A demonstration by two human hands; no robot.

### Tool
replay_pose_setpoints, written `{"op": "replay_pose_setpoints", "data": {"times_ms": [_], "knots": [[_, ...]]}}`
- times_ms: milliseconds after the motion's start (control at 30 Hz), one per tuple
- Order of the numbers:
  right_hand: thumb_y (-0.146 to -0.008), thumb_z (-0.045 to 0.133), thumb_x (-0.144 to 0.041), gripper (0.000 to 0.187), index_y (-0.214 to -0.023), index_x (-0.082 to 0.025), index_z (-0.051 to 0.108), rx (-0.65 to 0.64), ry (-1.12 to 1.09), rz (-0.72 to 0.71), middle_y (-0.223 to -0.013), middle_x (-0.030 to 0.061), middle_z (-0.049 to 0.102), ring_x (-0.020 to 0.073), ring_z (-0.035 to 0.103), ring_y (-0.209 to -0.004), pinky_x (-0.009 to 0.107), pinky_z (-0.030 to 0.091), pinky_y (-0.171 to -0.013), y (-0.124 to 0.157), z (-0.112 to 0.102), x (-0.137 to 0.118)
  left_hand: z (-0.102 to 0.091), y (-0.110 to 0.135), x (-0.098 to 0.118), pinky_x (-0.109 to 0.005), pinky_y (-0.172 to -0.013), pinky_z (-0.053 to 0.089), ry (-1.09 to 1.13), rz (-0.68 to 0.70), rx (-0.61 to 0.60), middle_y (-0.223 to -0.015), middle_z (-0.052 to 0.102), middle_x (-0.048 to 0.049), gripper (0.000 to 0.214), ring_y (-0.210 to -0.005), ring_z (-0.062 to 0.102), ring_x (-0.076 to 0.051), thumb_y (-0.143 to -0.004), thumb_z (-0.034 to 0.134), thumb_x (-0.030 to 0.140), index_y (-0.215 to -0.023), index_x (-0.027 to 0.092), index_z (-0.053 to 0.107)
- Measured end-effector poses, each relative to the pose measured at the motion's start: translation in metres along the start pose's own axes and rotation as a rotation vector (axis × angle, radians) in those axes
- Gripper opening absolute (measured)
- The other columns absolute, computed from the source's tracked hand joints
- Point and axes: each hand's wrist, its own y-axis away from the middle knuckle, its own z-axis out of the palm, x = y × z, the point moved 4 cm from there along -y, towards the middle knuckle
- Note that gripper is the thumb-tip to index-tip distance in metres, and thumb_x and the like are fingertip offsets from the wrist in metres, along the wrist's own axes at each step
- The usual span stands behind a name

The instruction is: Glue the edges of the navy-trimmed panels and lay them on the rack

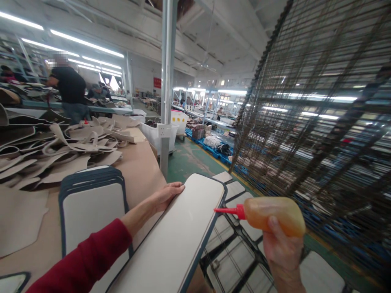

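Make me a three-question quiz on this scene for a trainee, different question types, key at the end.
1. Multiple choice: What colour is the nozzle of the squeeze bottle?
A) Blue
B) Red
C) Black

2. True or false: The left hand is holding the squeeze bottle.

3. Fill in the blank: The stack of dark-edged panels left of the hands in the picture rests on the ____.

Key:
1. B, red.
2. False: the right hand holds it, while the left hand holds the edge of a pale panel.
3. Table.
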Motion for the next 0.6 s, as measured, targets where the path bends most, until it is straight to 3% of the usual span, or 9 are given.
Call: {"op": "replay_pose_setpoints", "data": {"times_ms": [267, 600], "knots": [[-0.045, 0.087, -0.027, 0.045, -0.086, -0.021, 0.070, 0.016, -0.012, 0.106, -0.084, -0.0010, 0.068, 0.0163, 0.062, -0.077, 0.029, 0.054, -0.071, 0.001, 0.004, 0.007, -0.008, 0.004, -0.001, -0.020, -0.050, 0.048, 0.003, -0.001, -0.007, -0.066, 0.062, 0.0019, 0.032, -0.055, 0.060, -0.012, -0.068, 0.078, 0.030, -0.080, 0.018, 0.051], [-0.049, 0.087, -0.029, 0.039, -0.083, -0.020, 0.069, -0.041, 0.026, 0.121, -0.078, 0.0000, 0.068, 0.0163, 0.062, -0.075, 0.028, 0.054, -0.069, 0.009, 0.009, 0.006, -0.016, 0.005, -0.003, -0.021, -0.051, 0.048, -0.046, -0.008, -0.019, -0.075, 0.065, -0.0003, 0.032, -0.059, 0.062, -0.012, -0.074, 0.075, 0.036, -0.086, 0.017, 0.053]]}}
